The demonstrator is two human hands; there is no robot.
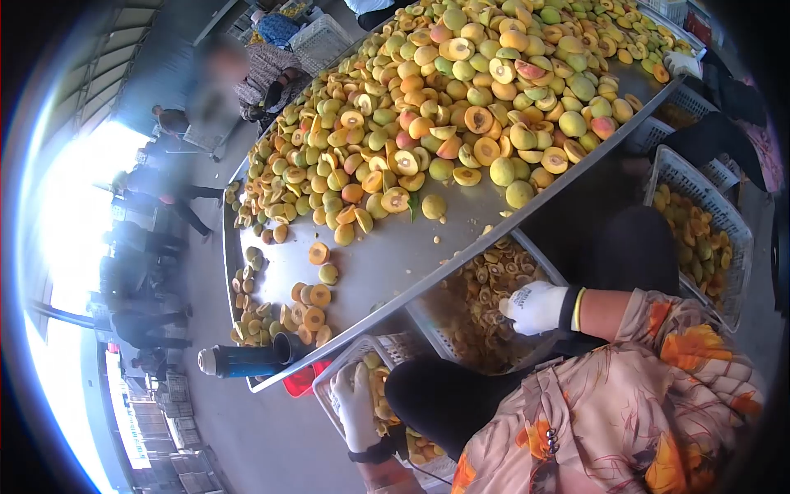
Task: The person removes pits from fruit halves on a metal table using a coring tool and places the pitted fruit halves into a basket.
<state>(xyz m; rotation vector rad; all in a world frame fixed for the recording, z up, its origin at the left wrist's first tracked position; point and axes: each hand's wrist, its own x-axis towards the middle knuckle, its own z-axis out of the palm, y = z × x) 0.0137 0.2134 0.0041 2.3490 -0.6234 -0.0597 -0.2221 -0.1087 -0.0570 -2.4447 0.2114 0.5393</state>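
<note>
My left hand (pixel 354 407), in a white glove, is at the near side of a white plastic crate (pixel 337 379) that holds yellow peach halves (pixel 379 391). Its fingers look stretched out, with nothing visible in them. My right hand (pixel 535 309), also gloved in white, is closed above a crate of brown-yellow peach scraps (pixel 494 288). Whatever it may grip is hidden by the fingers. In front of both hands stands a metal table (pixel 395 255), heaped with whole and halved peaches (pixel 428 107).
A dark blue flask (pixel 247 361) and a dark cup (pixel 288 347) are at the table's near left corner, above a red container (pixel 304 379). Another crate (pixel 741 239) of peach halves stands at right. Other people work beyond the table and at right.
</note>
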